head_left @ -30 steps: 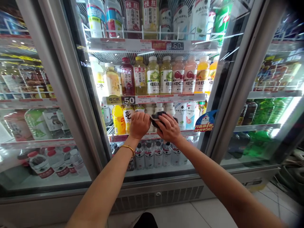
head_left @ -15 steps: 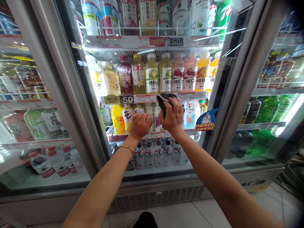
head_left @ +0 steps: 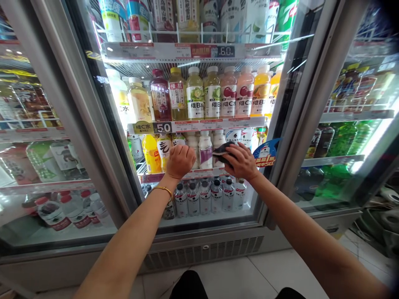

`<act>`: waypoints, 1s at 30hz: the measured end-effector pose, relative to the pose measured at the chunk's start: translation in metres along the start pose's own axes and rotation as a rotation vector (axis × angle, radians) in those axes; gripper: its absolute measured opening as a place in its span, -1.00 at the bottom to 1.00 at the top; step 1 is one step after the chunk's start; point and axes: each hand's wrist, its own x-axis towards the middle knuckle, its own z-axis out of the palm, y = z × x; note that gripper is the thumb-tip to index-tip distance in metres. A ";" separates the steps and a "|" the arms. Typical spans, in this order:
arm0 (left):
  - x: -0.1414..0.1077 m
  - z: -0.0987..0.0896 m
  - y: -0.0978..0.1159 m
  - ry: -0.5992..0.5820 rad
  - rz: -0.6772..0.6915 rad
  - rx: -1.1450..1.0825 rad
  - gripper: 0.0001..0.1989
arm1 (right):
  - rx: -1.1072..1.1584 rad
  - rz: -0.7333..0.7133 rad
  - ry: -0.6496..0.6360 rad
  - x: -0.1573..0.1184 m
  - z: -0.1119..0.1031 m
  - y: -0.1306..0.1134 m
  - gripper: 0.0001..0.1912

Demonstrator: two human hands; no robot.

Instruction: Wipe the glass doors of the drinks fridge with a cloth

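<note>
My left hand (head_left: 181,161), with a gold bangle (head_left: 162,190) on its wrist, is curled into a fist in front of the drinks fridge. Nothing shows between its fingers; its palm side faces away from me. To its right, my right hand (head_left: 241,162) grips a dark cloth (head_left: 222,152), which is bunched under the fingers. Both hands are at the glass door, before a shelf of bottles. A white bottle with a purple label (head_left: 205,153) shows between the hands. Left of the fist are yellow bottles (head_left: 151,155).
A blue sticker (head_left: 267,152) is right of my right hand. Rows of bottled drinks (head_left: 229,97) stand on the shelf above, and clear bottles (head_left: 205,199) below. Metal door frames (head_left: 107,137) flank the glass. A vent grille (head_left: 205,252) runs above the tiled floor (head_left: 249,276).
My right hand has moved right and slightly down with the cloth, away from the left fist, uncovering the purple-labelled bottle. The view has shifted slightly; my left hand stays closed.
</note>
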 end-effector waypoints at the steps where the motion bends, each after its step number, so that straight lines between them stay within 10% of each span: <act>1: 0.000 0.000 0.000 0.005 0.005 0.011 -0.76 | -0.018 0.084 0.066 0.008 0.000 0.001 -0.63; 8: 0.001 -0.002 0.002 0.090 0.046 0.079 -0.78 | -0.042 0.466 0.309 0.085 0.021 -0.049 -0.56; 14: 0.001 -0.003 0.000 0.050 0.027 0.042 -0.74 | 0.041 0.129 0.185 0.063 0.027 -0.074 -0.56; 21: 0.003 -0.002 0.000 0.003 -0.014 -0.017 -0.73 | 0.034 -0.180 0.081 -0.008 0.001 -0.015 -0.61; 25: 0.013 -0.007 0.018 0.035 0.005 0.066 -0.74 | -0.065 0.078 0.136 0.005 -0.012 0.014 -0.60; 30: 0.026 0.002 0.047 0.050 -0.023 0.062 -0.76 | -0.088 0.523 0.326 0.057 0.003 -0.007 -0.55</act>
